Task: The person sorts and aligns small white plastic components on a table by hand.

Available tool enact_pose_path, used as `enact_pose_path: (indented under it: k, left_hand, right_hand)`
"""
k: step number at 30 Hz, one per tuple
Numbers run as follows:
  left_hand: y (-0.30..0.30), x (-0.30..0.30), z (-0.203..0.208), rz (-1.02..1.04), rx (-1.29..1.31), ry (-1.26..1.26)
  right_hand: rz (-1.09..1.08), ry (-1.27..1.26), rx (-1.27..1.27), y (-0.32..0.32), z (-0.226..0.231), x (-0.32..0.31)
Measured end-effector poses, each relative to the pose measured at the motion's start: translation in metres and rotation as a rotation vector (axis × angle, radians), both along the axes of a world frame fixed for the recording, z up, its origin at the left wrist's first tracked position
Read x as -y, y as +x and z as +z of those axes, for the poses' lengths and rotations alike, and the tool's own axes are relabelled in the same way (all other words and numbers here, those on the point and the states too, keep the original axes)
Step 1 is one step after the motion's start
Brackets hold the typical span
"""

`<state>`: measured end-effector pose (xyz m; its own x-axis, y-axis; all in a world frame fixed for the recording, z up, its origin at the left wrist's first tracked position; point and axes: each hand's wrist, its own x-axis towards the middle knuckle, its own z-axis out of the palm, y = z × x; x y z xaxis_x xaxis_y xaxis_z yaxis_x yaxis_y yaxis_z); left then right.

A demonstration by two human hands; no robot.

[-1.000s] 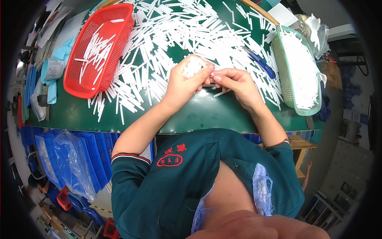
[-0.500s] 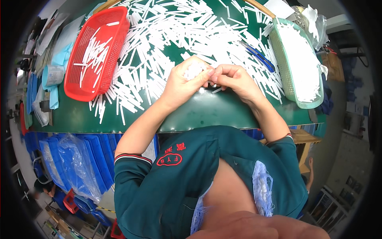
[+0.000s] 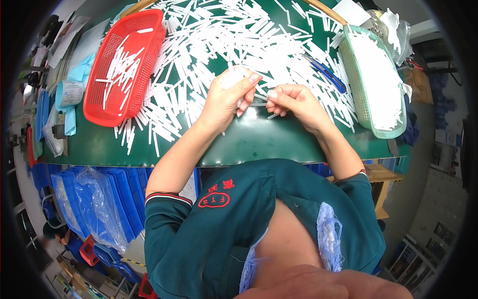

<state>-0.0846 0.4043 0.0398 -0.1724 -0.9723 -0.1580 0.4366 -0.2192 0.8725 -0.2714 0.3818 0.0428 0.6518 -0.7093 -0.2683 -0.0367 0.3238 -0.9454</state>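
Many thin white plastic tubes [image 3: 184,94] lie heaped over the green table. My left hand [image 3: 231,94] is closed around a bunch of white tubes [image 3: 231,78], whose ends show above the palm between thumb and fingers. A short gap to the right, my right hand [image 3: 295,103] has thumb and forefinger pinched together and the other fingers curled. What it pinches, if anything, is too small to make out. Pale tubes lie close to its fingertips. Both hands are over the near edge of the heap.
A red mesh basket [image 3: 89,107] at the left holds some loose tubes. On the right stands a pale green basket [image 3: 366,107] filled with white pieces. A blue cutter-like tool [image 3: 326,74] rests among the tubes. Blue bins [image 3: 117,199] are stacked below the table at the left.
My hands, touching at the fingertips before, have drawn apart. The left has turned and shifted slightly left, still around its white tubes; the right stays pinched.
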Motion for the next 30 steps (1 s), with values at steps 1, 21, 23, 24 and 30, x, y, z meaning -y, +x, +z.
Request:
enact_pose_path:
  k: [1, 21, 23, 24, 30]
  left_hand:
    - [0.000, 0.000, 0.000, 0.001, 0.000, -0.001]
    - [0.002, -0.001, 0.001, -0.086, 0.136, -0.056]
    - [0.001, -0.001, -0.001, -0.064, 0.126, -0.062]
    - [0.000, 0.000, -0.002, -0.043, 0.115, -0.067]
    - [0.001, 0.000, -0.001, -0.074, 0.120, -0.074]
  right_hand:
    - [-0.039, 0.025, -0.024, 0.003, 0.004, -0.002]
    - [-0.051, 0.303, 0.052, 0.002, -0.005, -0.001]
    - [-0.061, 0.270, 0.030, 0.003, -0.002, -0.001]
    - [-0.060, 0.269, 0.031, 0.003, -0.001, -0.002]
    - [-0.074, 0.252, 0.038, 0.003, -0.001, -0.002]
